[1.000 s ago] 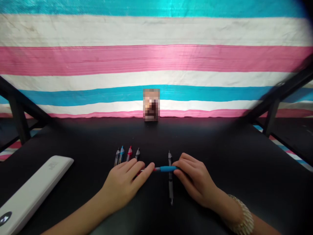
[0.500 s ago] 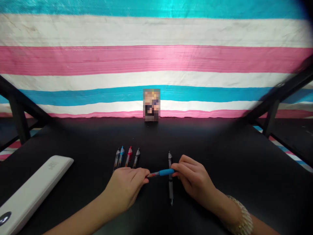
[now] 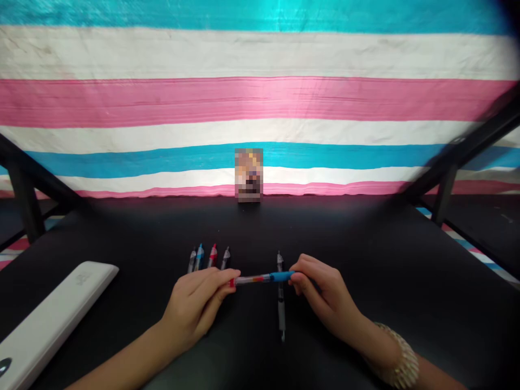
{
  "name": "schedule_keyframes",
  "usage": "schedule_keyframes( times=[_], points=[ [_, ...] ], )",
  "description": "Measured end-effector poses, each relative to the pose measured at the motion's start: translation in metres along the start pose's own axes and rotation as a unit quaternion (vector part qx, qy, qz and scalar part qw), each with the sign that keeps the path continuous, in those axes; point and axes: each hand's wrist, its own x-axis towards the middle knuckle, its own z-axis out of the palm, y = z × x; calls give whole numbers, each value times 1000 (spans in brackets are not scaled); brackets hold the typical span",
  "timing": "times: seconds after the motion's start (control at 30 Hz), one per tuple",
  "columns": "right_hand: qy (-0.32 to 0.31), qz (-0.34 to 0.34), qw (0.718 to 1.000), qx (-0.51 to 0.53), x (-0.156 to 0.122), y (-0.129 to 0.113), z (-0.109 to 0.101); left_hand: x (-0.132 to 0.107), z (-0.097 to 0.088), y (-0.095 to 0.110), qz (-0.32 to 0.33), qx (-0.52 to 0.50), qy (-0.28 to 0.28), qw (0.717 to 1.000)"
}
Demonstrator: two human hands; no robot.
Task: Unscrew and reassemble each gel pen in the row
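Note:
Between my two hands is a pen point(image 3: 255, 279) with a clear barrel, a blue grip and a red piece at its left end. My left hand point(image 3: 199, 303) pinches the red end. My right hand point(image 3: 323, 287) pinches the tip end of the blue grip; the tip itself is hidden by the fingers. Under the held pen, a black pen point(image 3: 281, 314) with a grey grip lies lengthwise on the table. Just beyond my left hand lie several pens, among them a blue one point(image 3: 199, 254) and a red one point(image 3: 213, 253), their lower parts covered by that hand.
A long white device point(image 3: 60, 311) lies on the black table point(image 3: 345, 233) at the left. A small upright item point(image 3: 248, 176), blurred out, stands at the back before a striped sheet point(image 3: 162, 103). Dark slanted frame bars point(image 3: 467, 149) flank the table.
My left hand has slid left along the pen to its end, uncovering more clear barrel and the red piece. The pen is now closer to level. My right hand keeps its pinch.

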Motion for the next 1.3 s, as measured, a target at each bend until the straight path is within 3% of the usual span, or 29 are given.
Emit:
schedule_keyframes(
  times=[0.3,0.7,1.3],
  points=[
    [30,-23,999,-10,-2,3,2,-1,-1,0,-43,-42,-17,998],
    [-48,128,989,60,1,0,1,0,0,5,-168,-164,-26,972],
    [-69,140,983,102,3,-2,-1,10,-3,8,-239,-216,-13,947]
  ],
)
